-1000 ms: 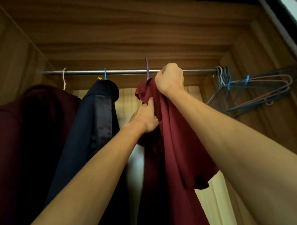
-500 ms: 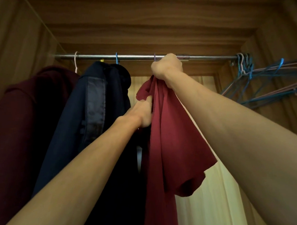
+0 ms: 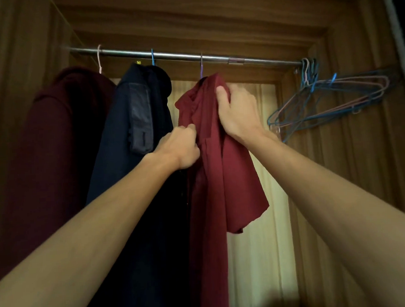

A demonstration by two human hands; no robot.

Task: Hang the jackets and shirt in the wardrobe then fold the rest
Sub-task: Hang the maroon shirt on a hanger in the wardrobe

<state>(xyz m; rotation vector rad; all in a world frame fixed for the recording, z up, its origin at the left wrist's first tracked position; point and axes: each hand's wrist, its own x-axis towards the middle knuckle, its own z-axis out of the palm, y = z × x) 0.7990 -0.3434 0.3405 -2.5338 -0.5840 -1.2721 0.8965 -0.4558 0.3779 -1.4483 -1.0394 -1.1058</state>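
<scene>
Three garments: I count them in a row on the rail (image 3: 169,55) of the wardrobe (image 3: 360,169), filling its left and middle stretch.
dark red jacket (image 3: 57,141): farthest left, under a pink hanger (image 3: 99,59) hooked over the rail.
navy jacket (image 3: 130,124): just beside the dark red jacket and touching it, under a blue hanger (image 3: 153,58).
shirt (image 3: 211,176): dark red and third in the row. Its collar is up at a purple hanger (image 3: 201,68) whose hook sits over the rail. The cloth hangs bunched, with one short sleeve drooping on the right, and its left edge lies against the navy jacket.
hanger inside the shirt: hidden by cloth, so I cannot tell how the shoulders sit on it.
left hand (image 3: 180,147): fingers curled, pinching the shirt's front edge below the collar.
right hand (image 3: 238,112): closed round the shirt's shoulder just under the purple hanger, thumb laid across the cloth.
spare hangers (image 3: 329,94): a bundle of blue and pink wire ones at the right end of the rail, swung towards the right wall and well apart from the shirt.
pale backing (image 3: 259,243): behind the shirt; I cannot tell whether it is cloth or panel.
</scene>
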